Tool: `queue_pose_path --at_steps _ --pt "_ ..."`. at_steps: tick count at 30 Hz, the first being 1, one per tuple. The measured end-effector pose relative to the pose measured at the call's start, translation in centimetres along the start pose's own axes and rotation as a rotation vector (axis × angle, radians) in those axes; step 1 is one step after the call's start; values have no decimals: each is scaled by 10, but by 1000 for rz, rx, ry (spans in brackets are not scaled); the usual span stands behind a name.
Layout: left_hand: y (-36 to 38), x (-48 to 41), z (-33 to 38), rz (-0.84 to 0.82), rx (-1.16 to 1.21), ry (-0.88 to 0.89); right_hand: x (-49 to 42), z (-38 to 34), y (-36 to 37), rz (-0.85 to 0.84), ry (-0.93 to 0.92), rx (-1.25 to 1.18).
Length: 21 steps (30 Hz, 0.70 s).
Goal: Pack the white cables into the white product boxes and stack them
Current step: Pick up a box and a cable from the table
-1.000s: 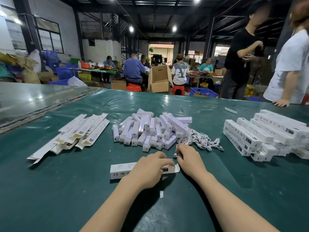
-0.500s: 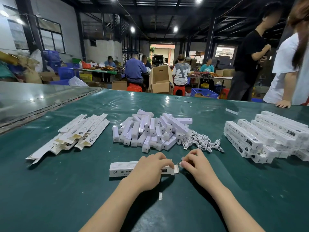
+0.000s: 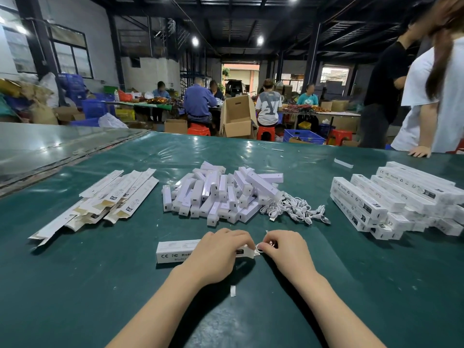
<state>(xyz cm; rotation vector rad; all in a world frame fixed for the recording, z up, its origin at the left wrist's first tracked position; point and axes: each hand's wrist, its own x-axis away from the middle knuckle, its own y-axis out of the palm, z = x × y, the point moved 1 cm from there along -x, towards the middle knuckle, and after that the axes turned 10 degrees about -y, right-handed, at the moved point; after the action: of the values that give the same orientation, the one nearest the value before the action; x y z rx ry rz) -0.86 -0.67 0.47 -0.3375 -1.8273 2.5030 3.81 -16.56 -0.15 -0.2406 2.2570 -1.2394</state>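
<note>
A long white product box [image 3: 173, 251] lies on its side on the green table, just in front of me. My left hand [image 3: 218, 254] grips the box's right half, fingers curled over it. My right hand [image 3: 283, 249] pinches a small coiled white cable [image 3: 259, 248] at the box's open right end. A loose heap of white cables [image 3: 298, 208] lies beyond my right hand. Packed white boxes [image 3: 391, 197] are stacked at the right.
Flat unfolded box sleeves [image 3: 105, 197] lie at the left. A pile of white bar-shaped products [image 3: 221, 192] sits in the middle. A small white scrap [image 3: 233, 290] lies near my wrists. A person's hand [image 3: 419, 151] rests on the far right table edge.
My right hand has come back from the cable heap with one coiled cable and brought it to the box's open end. My left hand has stayed on the box.
</note>
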Motion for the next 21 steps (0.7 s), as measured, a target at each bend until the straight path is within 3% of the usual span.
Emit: queue_pose_path --at_steps 5,12,21 --pt "1 0 -2 3 -32 13 2 -8 5 -13 -83 171" --pt "3 -2 -3 22 13 6 2 1 -1 -56 -134 -95" --pt "4 0 -4 95 55 15 3 -6 4 53 -171 -111"
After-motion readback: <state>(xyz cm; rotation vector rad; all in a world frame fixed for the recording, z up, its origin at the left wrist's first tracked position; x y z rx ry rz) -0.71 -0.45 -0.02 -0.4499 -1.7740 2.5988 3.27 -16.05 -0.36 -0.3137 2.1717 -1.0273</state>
